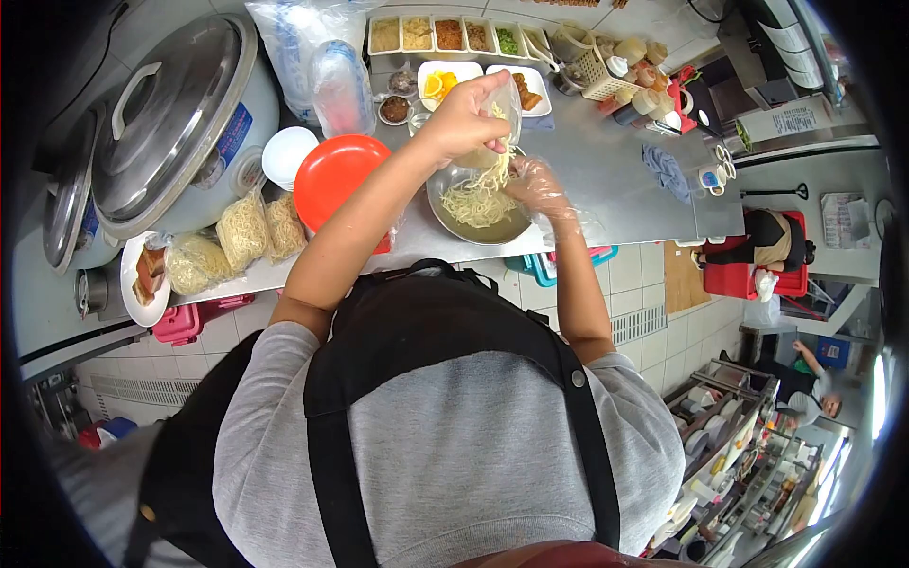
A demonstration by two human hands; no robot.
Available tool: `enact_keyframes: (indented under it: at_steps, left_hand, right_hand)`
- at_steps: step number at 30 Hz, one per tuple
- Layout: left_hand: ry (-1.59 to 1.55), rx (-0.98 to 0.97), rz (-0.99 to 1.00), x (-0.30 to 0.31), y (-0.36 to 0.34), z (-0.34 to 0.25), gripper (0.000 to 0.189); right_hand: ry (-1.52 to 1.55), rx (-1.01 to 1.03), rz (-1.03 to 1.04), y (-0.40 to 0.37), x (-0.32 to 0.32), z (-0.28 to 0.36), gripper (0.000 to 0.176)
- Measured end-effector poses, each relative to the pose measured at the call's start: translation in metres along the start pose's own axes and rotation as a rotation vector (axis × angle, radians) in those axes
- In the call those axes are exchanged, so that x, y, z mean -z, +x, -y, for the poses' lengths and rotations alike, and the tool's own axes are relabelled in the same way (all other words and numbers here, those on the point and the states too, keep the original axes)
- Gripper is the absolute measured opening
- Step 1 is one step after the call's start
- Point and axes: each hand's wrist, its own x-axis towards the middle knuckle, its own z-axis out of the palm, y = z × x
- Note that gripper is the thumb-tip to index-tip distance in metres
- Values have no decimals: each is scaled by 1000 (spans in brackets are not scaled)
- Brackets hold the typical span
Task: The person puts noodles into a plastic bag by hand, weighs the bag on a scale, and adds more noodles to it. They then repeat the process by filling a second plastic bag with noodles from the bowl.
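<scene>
left hand [464, 118] upends bag [508, 97], noodles [490, 175] hanging straight down into bowl [511, 233].

Bare counter [611, 156] open right of steel bowl [492, 234], up to blue cloth [668, 170]. Left side crowded: red plate [331, 175] just beside steel bowl, then white bowl [287, 153], noodle bags [241, 232], big pot [170, 114]. Back edge walled by plates [469, 69] and trays [417, 35]. Left hand [464, 118] with bag [508, 99] and right hand [535, 180] cover the steel bowl from above.

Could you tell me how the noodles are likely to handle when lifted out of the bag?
Probably floppy: strands of noodles droop from the bag in the left hand into the metal bowl. Likely clingy, since they hang clumped by the gloved right hand.
</scene>
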Motion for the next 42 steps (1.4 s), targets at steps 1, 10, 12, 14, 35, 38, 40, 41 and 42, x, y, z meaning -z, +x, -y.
enact_keyframes:
  at_steps: [1,10,12,14,35,38,40,41,42]
  left_hand:
    - [-13,-36,-14,-2,0,-4,71]
    - [-41,-97,-42,-3,-3,-25,69]
    - [-41,-96,-51,-2,-3,-23,69]
    - [-37,-96,-57,-1,-3,-21,69]
    - [-22,11,-91,4,-8,-3,69]
    - [-2,-25,-122,1,-7,-4,69]
    - [-1,-24,-153,1,-6,-3,69]
    - [1,-24,-152,2,-6,-3,69]
    - [2,-11,-147,4,-5,-2,69]
  right_hand:
    - [20,-50,-21,-3,7,9,23]
    - [127,33,-161,-13,19,33,22]
    - [102,-4,-31,-10,22,25,29]
    - [80,-40,95,-9,18,16,37]
    - [-109,-105,-100,-8,-15,11,33]
    - [-135,-110,-33,-4,-9,7,36]
    - [-59,-199,-68,0,-12,-1,39]
    - [-57,-199,-70,1,-12,0,39]
    - [-131,-216,-41,2,-13,1,38]
